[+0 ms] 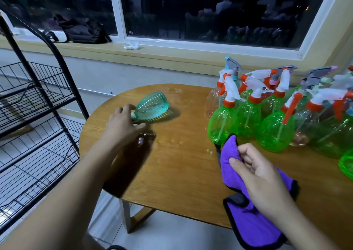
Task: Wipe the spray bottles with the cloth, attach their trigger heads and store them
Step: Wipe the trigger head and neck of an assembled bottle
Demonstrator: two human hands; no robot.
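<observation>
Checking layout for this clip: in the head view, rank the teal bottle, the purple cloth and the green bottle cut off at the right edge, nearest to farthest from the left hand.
1. Teal bottle: lying on its side at the left, its neck gripped by the left hand.
2. Purple cloth: front, centre-right, held by the right hand.
3. Cut-off green bottle: far right edge.

Lone bottle lies left on table, grouped bottles right (rack leftmost).

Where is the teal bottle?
The teal bottle lies on its side, left on the table in the head view, its neck by the left hand.
</observation>
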